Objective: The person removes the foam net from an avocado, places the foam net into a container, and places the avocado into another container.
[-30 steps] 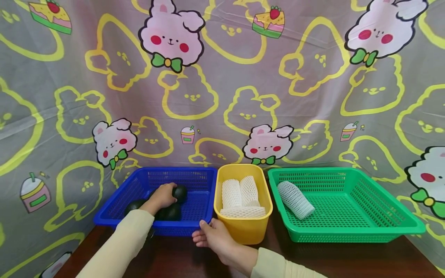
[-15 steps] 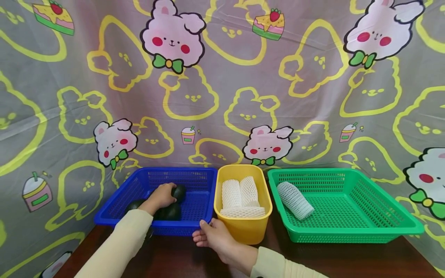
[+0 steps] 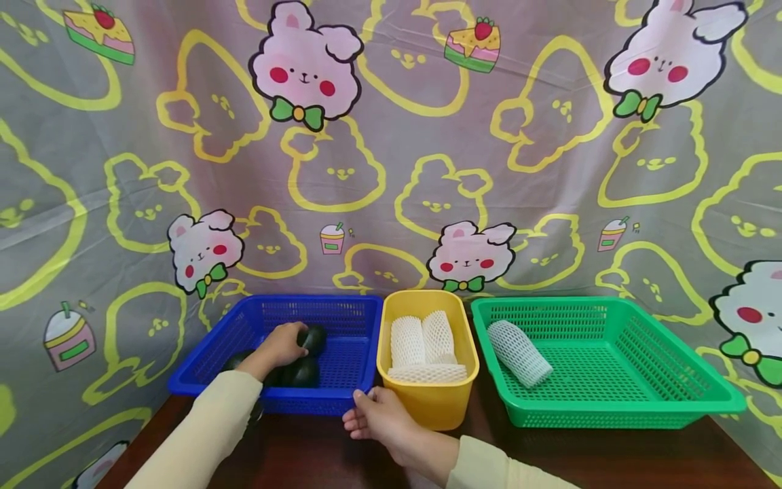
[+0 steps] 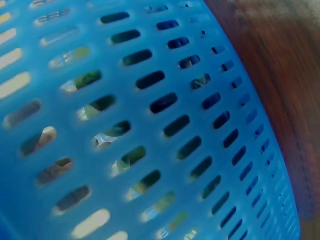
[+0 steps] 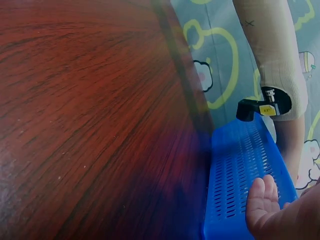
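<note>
In the head view, my left hand (image 3: 284,345) reaches into the blue basket (image 3: 348,392). Its thumb and fingers hold the left side of a dark green avocado (image 3: 315,341). Another dark avocado (image 3: 303,373) lies just in front, and more show partly behind the wrist. My right hand (image 3: 380,415) is at the basket's front right corner, fingers relaxed, thumb tip close to the rim. From the right wrist, that hand (image 5: 265,207) overlaps the slotted basket wall (image 5: 235,175). The left wrist view is filled by the slotted wall (image 4: 150,115); the left hand is hidden there.
Right of the blue basket stands a yellow bin (image 3: 427,405) holding several white foam net sleeves (image 3: 407,341). A green basket (image 3: 623,405) farther right has one foam net sleeve (image 3: 519,353) lying inside. All stand on a dark wooden table (image 3: 318,451) before a patterned curtain (image 3: 391,136).
My left hand and forearm have shifted very slightly left, uncovering a little more of the front avocado. The right hand stays by the basket corner.
</note>
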Tool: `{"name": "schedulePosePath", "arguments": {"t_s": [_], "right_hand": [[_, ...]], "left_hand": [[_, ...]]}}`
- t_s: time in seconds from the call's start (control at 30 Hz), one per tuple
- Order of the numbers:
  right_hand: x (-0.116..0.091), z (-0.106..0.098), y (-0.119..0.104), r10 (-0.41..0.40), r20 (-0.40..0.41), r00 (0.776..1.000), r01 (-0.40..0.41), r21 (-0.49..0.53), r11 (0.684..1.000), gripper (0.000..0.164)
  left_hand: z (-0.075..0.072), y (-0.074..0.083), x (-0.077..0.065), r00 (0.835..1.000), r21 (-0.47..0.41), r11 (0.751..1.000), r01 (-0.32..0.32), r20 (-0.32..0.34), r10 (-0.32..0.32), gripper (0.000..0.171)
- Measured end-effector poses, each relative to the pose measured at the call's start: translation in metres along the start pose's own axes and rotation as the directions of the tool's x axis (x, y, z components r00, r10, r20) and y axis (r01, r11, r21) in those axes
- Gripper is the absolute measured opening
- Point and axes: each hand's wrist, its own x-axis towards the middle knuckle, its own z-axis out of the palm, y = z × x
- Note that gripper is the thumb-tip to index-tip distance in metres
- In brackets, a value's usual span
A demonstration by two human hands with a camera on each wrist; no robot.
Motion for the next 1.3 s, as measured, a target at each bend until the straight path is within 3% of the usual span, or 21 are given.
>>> {"name": "schedulePosePath", "arguments": {"t_s": [0.17,0.43,0.77,1.13,1.3], "right_hand": [[-0.004,-0.006,-0.002,0.005,0.03,1.0,-0.004,-0.039,0.999,0.023],[-0.013,-0.018,-0.011,0.009,0.108,0.994,0.0,-0.089,0.996,0.024],[-0.029,-0.041,-0.039,-0.039,0.228,0.973,0.077,-0.163,0.984,0.029],[-0.041,-0.067,-0.065,-0.062,0.338,0.939,0.142,-0.217,0.966,0.027],[-0.045,-0.082,-0.077,-0.063,0.336,0.94,0.148,-0.232,0.961,0.029]], "left_hand": [[-0.005,0.003,-0.007,0.999,-0.006,0.999,-0.035,-0.021,0.035,0.045],[-0.009,0.01,-0.018,0.999,-0.067,0.997,-0.032,-0.023,0.031,0.047],[-0.015,0.028,-0.038,0.996,-0.17,0.983,-0.073,-0.063,0.063,0.048],[-0.021,0.052,-0.06,0.977,-0.209,0.964,-0.166,-0.167,0.132,0.041],[-0.021,0.069,-0.071,0.967,-0.258,0.942,-0.215,-0.192,0.168,0.039]]}}
